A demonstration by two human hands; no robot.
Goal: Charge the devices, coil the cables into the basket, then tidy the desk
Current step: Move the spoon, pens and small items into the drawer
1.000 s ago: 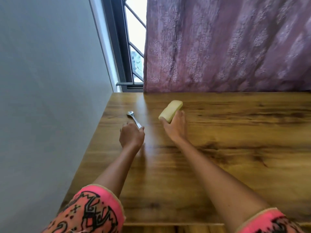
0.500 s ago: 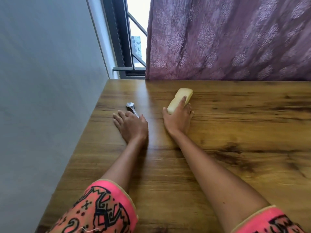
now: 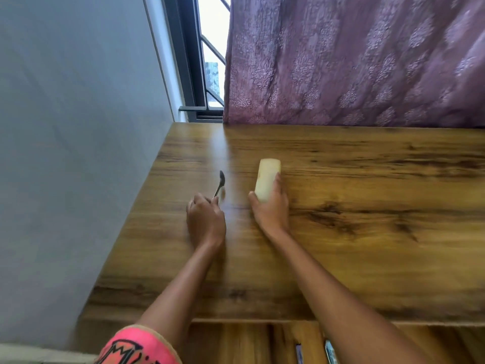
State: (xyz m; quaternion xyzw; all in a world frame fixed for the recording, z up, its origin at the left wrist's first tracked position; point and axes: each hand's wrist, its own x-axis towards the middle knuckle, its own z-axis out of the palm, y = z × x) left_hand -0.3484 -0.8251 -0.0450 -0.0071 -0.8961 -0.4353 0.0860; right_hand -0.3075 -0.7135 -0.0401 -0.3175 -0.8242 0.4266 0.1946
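Fingers (image 3: 196, 203) of the left hand (image 3: 206, 222) are gripping the handle of a spoon (image 3: 221, 181), curled tight round it, with the bowl pointing away toward the window (image 3: 210, 48). Just beside it, the right hand (image 3: 270, 208) is holding the near end of a cream block (image 3: 267, 178), thumb on its left side and fingers along its right, while the far end is pointing at the curtain (image 3: 354, 61). Both things are sitting near the left part of the wooden worktop (image 3: 367, 232), close to the wall (image 3: 65, 127). Whether either is touching the wood is blurred. A pink patterned sleeve (image 3: 136, 348) is showing at the bottom edge.
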